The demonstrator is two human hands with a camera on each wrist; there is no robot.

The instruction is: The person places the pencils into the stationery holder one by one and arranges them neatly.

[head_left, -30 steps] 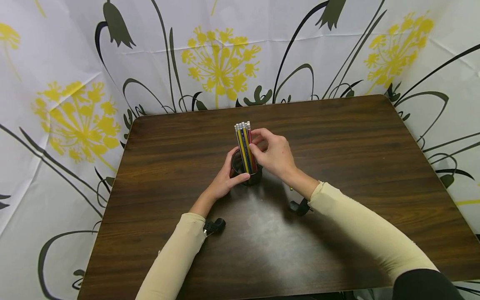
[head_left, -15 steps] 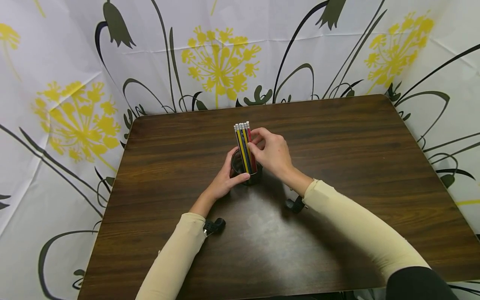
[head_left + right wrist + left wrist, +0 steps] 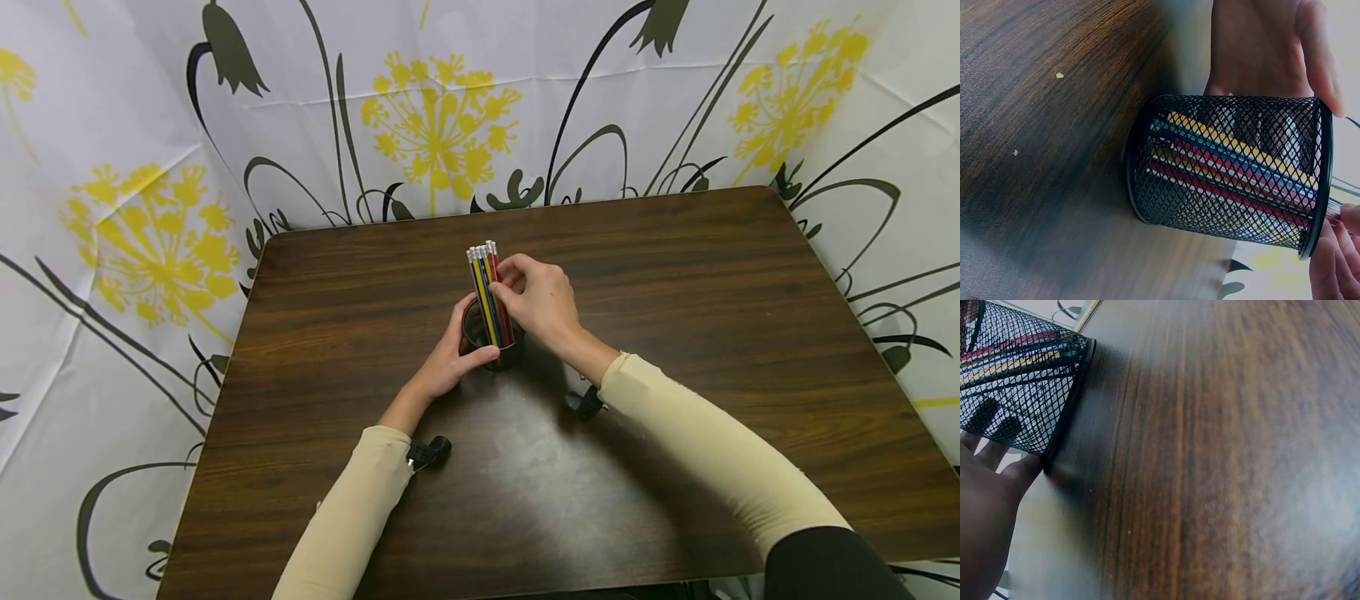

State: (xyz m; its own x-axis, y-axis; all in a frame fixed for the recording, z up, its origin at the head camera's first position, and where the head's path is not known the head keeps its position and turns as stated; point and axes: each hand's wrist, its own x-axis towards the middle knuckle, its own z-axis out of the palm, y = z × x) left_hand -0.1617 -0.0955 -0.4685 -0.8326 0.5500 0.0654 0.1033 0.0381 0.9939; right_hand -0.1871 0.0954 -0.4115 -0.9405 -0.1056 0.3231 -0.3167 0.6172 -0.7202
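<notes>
A black wire-mesh pencil cup [image 3: 1210, 219] stands upright on the brown wood-grain table [image 3: 660, 292]. Inside it a bunch of pencils [image 3: 487, 292] in yellow, dark blue and red leans to the right, silver ferrules and white erasers up. My left hand [image 3: 444, 360] holds the cup from the left, thumb at its near side; fingers show behind the mesh [image 3: 1029, 412] in the left wrist view. High on the bunch, my right hand [image 3: 543, 302] pinches pencils on its right side between thumb and fingers. How many it grips is hidden.
Behind the table hangs a white cloth [image 3: 300, 83] with yellow flowers and dark stems. Black wrist-camera mounts [image 3: 430, 452] stick out from both cream sleeves [image 3: 348, 508]. Small pale specks [image 3: 1060, 75] dot the tabletop.
My right hand and forearm have shifted slightly left, and the pencil tops have gathered a little to the left. The left hand and the cup have stayed in place.
</notes>
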